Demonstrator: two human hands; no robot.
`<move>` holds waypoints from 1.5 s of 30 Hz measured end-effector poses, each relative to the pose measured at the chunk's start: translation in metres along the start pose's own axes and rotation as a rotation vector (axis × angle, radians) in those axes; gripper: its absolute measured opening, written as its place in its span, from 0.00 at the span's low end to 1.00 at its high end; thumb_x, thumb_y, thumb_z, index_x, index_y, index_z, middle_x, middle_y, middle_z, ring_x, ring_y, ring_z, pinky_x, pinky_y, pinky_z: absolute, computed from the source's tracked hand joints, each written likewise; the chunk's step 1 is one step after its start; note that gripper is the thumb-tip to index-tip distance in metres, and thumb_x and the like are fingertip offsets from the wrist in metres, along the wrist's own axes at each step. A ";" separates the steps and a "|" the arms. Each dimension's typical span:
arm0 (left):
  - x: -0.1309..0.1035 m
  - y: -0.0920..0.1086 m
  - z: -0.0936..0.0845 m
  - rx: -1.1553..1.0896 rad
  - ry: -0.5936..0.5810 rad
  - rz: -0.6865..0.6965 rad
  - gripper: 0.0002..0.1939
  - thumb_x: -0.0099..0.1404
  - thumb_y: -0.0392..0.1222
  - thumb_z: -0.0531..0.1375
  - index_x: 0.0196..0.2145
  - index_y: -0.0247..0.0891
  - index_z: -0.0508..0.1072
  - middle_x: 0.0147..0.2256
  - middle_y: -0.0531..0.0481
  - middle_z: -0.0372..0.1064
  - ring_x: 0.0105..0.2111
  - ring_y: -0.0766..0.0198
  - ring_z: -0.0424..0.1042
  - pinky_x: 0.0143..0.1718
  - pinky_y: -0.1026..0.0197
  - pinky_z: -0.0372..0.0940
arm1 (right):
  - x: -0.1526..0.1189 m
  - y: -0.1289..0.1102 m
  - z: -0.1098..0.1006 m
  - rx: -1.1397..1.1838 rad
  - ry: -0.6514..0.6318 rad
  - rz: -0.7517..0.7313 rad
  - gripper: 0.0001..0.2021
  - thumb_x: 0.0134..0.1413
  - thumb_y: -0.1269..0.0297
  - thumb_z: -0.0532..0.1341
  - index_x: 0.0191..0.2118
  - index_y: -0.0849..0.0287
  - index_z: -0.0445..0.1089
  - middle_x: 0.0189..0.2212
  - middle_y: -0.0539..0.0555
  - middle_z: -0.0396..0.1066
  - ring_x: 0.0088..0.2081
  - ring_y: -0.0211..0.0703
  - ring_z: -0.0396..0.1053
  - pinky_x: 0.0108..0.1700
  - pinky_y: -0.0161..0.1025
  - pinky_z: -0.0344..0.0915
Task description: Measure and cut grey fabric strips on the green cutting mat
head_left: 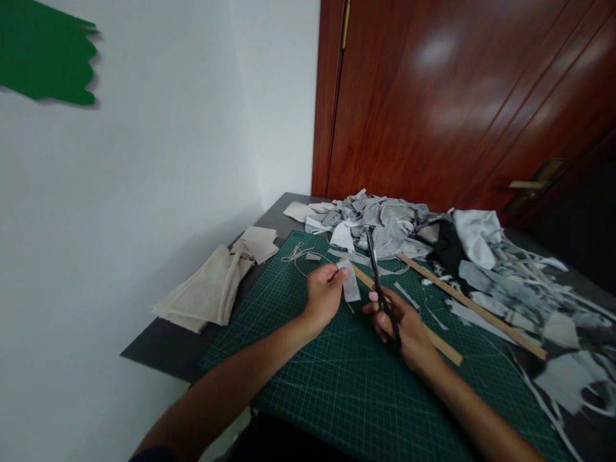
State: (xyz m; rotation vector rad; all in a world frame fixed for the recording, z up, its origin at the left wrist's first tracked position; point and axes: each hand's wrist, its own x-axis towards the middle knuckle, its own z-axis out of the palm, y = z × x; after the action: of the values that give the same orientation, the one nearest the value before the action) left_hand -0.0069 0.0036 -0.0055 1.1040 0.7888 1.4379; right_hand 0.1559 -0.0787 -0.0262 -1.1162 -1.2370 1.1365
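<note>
Above the green cutting mat (308, 372), my left hand (325, 292) pinches a small grey strip of fabric (353, 287) between thumb and fingers. The strip hangs down to the right of the fingertips. Black-handled scissors (375, 266) are in my right hand (397, 324), with fingers around the handles and blades pointing away from me. The blades look nearly closed and stand to the right of the strip, apart from it. Beneath my hands a wooden ruler (445, 346) lies slantwise on the mat, partly hidden by the right hand.
Grey and white fabric scraps (385, 221) are heaped along the back, more (514, 289) down the right side. A second wooden ruler (474, 308) lies by the right heap. Folded cream cloth (206, 289) rests at left, near the white wall (144, 160). A brown door (433, 109) stands behind.
</note>
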 end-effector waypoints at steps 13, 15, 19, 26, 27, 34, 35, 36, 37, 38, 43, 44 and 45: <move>-0.041 -0.014 0.016 0.088 -0.233 -0.118 0.16 0.59 0.48 0.69 0.21 0.37 0.73 0.21 0.53 0.67 0.21 0.67 0.64 0.22 0.66 0.55 | 0.008 -0.003 -0.002 0.042 0.245 -0.051 0.37 0.38 0.53 0.80 0.54 0.56 0.68 0.34 0.49 0.75 0.35 0.45 0.74 0.42 0.43 0.72; -0.041 -0.014 0.016 0.121 -0.218 -0.082 0.17 0.60 0.47 0.68 0.20 0.37 0.70 0.20 0.54 0.64 0.21 0.68 0.62 0.22 0.66 0.54 | 0.007 -0.004 0.000 0.021 0.246 -0.065 0.35 0.38 0.54 0.80 0.53 0.55 0.69 0.34 0.49 0.75 0.36 0.45 0.74 0.43 0.44 0.72; -0.038 -0.016 0.014 0.103 -0.237 -0.098 0.15 0.59 0.47 0.68 0.23 0.36 0.73 0.22 0.52 0.69 0.23 0.67 0.65 0.25 0.65 0.58 | 0.008 -0.002 0.001 -0.002 0.235 -0.072 0.35 0.38 0.54 0.80 0.52 0.56 0.69 0.35 0.50 0.76 0.36 0.46 0.74 0.43 0.44 0.73; -0.033 -0.013 0.010 -0.038 -0.346 -0.412 0.20 0.54 0.54 0.73 0.35 0.33 0.82 0.32 0.45 0.78 0.30 0.61 0.74 0.32 0.61 0.67 | 0.010 0.001 -0.005 0.027 0.210 -0.067 0.36 0.38 0.56 0.81 0.53 0.56 0.70 0.34 0.50 0.76 0.37 0.46 0.75 0.43 0.43 0.73; -0.032 -0.012 0.009 -0.057 -0.363 -0.470 0.22 0.52 0.54 0.74 0.37 0.33 0.82 0.34 0.44 0.79 0.31 0.60 0.74 0.34 0.59 0.69 | 0.010 0.000 -0.005 0.026 0.206 -0.071 0.36 0.38 0.56 0.81 0.54 0.56 0.70 0.34 0.50 0.76 0.36 0.45 0.75 0.42 0.42 0.73; -0.028 -0.010 0.008 -0.041 -0.362 -0.460 0.20 0.49 0.52 0.76 0.28 0.33 0.80 0.28 0.47 0.76 0.25 0.66 0.70 0.29 0.63 0.64 | 0.010 0.001 -0.003 0.029 0.206 -0.079 0.37 0.37 0.54 0.81 0.54 0.57 0.70 0.32 0.48 0.75 0.32 0.41 0.72 0.39 0.40 0.72; -0.029 -0.010 0.008 -0.031 -0.345 -0.431 0.19 0.50 0.52 0.76 0.27 0.33 0.80 0.26 0.48 0.75 0.24 0.66 0.69 0.27 0.64 0.62 | 0.011 0.001 -0.003 0.033 0.212 -0.073 0.37 0.37 0.53 0.81 0.54 0.56 0.70 0.32 0.48 0.75 0.32 0.42 0.73 0.40 0.40 0.72; -0.030 -0.010 0.009 -0.026 -0.328 -0.404 0.19 0.50 0.52 0.76 0.27 0.33 0.80 0.26 0.48 0.75 0.24 0.66 0.69 0.27 0.64 0.62 | 0.011 0.001 -0.003 0.039 0.219 -0.069 0.38 0.36 0.53 0.81 0.54 0.56 0.69 0.33 0.48 0.75 0.33 0.42 0.73 0.41 0.40 0.72; -0.031 -0.009 0.010 -0.026 -0.312 -0.378 0.18 0.50 0.52 0.76 0.27 0.33 0.80 0.27 0.48 0.76 0.24 0.65 0.69 0.27 0.64 0.62 | 0.011 0.001 -0.003 0.043 0.224 -0.066 0.38 0.36 0.53 0.81 0.54 0.55 0.69 0.33 0.48 0.74 0.34 0.42 0.73 0.41 0.41 0.72; -0.031 -0.008 0.011 -0.031 -0.298 -0.353 0.18 0.50 0.52 0.75 0.28 0.33 0.80 0.28 0.47 0.77 0.25 0.65 0.70 0.28 0.64 0.62 | 0.011 0.000 -0.003 0.048 0.225 -0.062 0.39 0.36 0.53 0.81 0.54 0.55 0.69 0.33 0.48 0.74 0.34 0.42 0.73 0.42 0.41 0.72; -0.019 0.004 0.008 -0.043 -0.156 -0.189 0.18 0.53 0.53 0.74 0.27 0.34 0.79 0.25 0.50 0.73 0.23 0.67 0.67 0.26 0.64 0.60 | 0.002 -0.004 0.001 0.050 0.071 0.001 0.35 0.46 0.45 0.76 0.55 0.56 0.67 0.27 0.45 0.67 0.25 0.37 0.64 0.27 0.34 0.62; -0.014 0.006 0.006 -0.047 -0.120 -0.157 0.19 0.53 0.53 0.74 0.27 0.34 0.78 0.24 0.51 0.72 0.23 0.67 0.67 0.26 0.64 0.60 | -0.001 -0.004 0.003 0.053 0.017 0.011 0.34 0.50 0.43 0.73 0.55 0.56 0.66 0.25 0.43 0.64 0.22 0.35 0.60 0.24 0.34 0.58; -0.010 0.007 0.004 -0.055 -0.089 -0.128 0.19 0.52 0.54 0.74 0.27 0.34 0.78 0.25 0.51 0.72 0.24 0.67 0.67 0.27 0.64 0.61 | -0.004 -0.004 0.004 0.056 -0.030 0.016 0.33 0.54 0.40 0.70 0.56 0.56 0.64 0.24 0.43 0.62 0.21 0.35 0.58 0.23 0.33 0.55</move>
State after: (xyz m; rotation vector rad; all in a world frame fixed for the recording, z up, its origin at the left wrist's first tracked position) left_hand -0.0065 -0.0074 0.0004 1.0497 0.7394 1.2872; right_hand 0.1516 -0.0830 -0.0221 -1.0724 -1.2143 1.1974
